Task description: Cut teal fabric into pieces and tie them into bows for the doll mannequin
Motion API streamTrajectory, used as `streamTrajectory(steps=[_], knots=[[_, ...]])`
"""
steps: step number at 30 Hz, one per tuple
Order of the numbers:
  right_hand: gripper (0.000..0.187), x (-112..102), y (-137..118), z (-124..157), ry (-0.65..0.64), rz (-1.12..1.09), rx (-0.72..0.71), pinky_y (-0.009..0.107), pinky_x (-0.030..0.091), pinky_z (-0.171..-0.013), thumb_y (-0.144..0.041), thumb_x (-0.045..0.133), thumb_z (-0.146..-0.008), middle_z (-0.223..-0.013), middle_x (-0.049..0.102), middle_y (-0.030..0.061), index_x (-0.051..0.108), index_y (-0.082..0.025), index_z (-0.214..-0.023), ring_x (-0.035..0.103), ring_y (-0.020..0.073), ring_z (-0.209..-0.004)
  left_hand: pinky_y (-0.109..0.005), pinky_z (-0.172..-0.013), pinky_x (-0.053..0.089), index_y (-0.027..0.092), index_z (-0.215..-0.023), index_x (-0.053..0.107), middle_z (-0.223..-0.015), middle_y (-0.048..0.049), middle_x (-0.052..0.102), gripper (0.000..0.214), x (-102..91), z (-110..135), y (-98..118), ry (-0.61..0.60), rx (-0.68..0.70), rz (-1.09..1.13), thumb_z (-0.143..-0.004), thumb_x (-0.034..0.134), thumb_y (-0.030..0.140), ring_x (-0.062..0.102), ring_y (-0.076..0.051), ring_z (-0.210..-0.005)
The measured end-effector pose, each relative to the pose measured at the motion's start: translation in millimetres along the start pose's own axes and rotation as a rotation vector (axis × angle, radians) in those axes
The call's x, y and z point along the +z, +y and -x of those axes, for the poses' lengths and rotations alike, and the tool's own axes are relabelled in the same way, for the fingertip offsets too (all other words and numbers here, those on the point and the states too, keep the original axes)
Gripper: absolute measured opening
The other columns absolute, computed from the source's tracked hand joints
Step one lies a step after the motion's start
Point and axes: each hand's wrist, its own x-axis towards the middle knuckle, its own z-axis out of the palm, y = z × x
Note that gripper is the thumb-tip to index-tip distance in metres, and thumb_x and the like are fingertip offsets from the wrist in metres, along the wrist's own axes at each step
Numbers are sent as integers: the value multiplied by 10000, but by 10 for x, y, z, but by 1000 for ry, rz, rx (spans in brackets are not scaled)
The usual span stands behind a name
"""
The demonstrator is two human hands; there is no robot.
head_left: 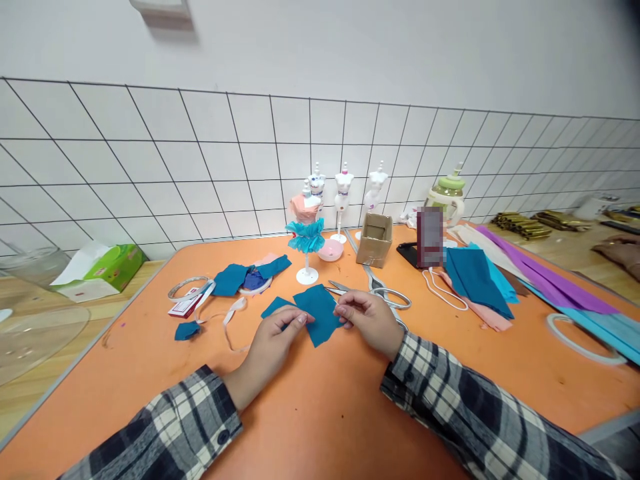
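Between my hands is a dark teal piece of crepe paper [320,310]. My left hand [276,337] pinches its left edge between thumb and forefinger. At the right edge, my right hand [367,317] grips it with thumb and fingertips. A second teal piece [275,305] lies partly under my left hand. Scissors [395,298] rest on the table just behind my right hand. Straight ahead stands a small dress form [307,230] on a white base, dressed in a peach paper top and a ruffled turquoise paper skirt.
Three more mini dress forms [343,190] stand behind, near a pink dish [331,250] and a cardboard box [375,240]. Teal scraps [231,280], ribbon and tape rolls lie left. A phone [431,237], a bottle [447,197] and colored paper strips [545,273] are right.
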Motion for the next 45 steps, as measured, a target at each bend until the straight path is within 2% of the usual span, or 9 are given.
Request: streamTrajectory(steps=[4, 6, 8, 10, 13, 16, 20, 26, 45], knots=[[237, -163, -40, -58, 140, 172, -140, 302, 541, -683, -401, 598, -840, -778, 713, 45, 710, -196, -879, 649, 165, -692, -364, -863, 490, 211, -901, 713, -953, -61, 707, 284, -11, 23, 50, -17, 88, -91, -953, 478, 361, 633, -215, -926], [236, -370, -103, -97, 218, 454, -240, 312, 515, -756, -368, 557, -875, -849, 734, 56, 727, -208, -910, 666, 188, -785, -361, -862, 483, 219, -913, 706, -956, -60, 698, 278, -14, 47, 96, -48, 171, -169, -965, 461, 339, 619, -211, -936], [270, -631, -162, -142, 215, 857, -278, 314, 470, -820, -350, 498, -920, -967, 738, 70, 729, -222, -978, 655, 215, -939, -358, -849, 481, 222, -906, 702, -952, -62, 694, 280, -13, 77, 145, -95, 241, -222, -973, 445, 314, 609, -209, -929], [283, -887, -188, -186, 127, 1195, -162, 287, 429, -721, -320, 452, -940, -991, 734, 59, 711, -245, -1028, 646, 217, -935, -358, -842, 477, 224, -909, 699, -956, -65, 691, 272, -11, 105, 186, -129, 297, -255, -974, 445, 294, 600, -209, -926], [301, -1140, -160, -233, -57, 1376, 31, 266, 352, -614, -311, 396, -965, -938, 732, 46, 686, -251, -1025, 645, 197, -833, -362, -851, 463, 228, -919, 696, -961, -64, 682, 261, -7, 127, 217, -155, 347, -276, -975, 445, 276, 589, -206, -932], [288, -1195, -106, -246, -89, 1428, 33, 262, 335, -629, -289, 413, -959, -982, 724, 42, 695, -254, -1008, 639, 195, -884, -361, -849, 456, 227, -919, 694, -946, -60, 679, 255, -5, 123, 215, -166, 360, -270, -974, 449, 271, 582, -203, -929], [288, -1076, -62, -236, -68, 1449, -45, 263, 337, -649, -319, 418, -962, -1032, 712, 30, 697, -270, -1014, 631, 190, -920, -360, -839, 455, 223, -912, 690, -920, -56, 683, 248, 5, 116, 193, -179, 355, -264, -973, 454, 272, 580, -201, -913], [321, -926, -37, -229, -53, 1483, 57, 291, 272, -576, -361, 355, -983, -904, 713, 49, 653, -241, -974, 626, 195, -796, -361, -829, 460, 221, -896, 680, -897, -58, 690, 254, 27, 134, 175, -201, 374, -274, -973, 446, 282, 587, -203, -902], [292, -913, -7, -272, -95, 1448, 33, 307, 294, -658, -302, 398, -937, -895, 729, 29, 670, -228, -858, 633, 193, -828, -349, -828, 454, 219, -891, 672, -898, -42, 705, 217, 29, 139, 175, -218, 398, -286, -965, 471, 253, 583, -199, -907]])
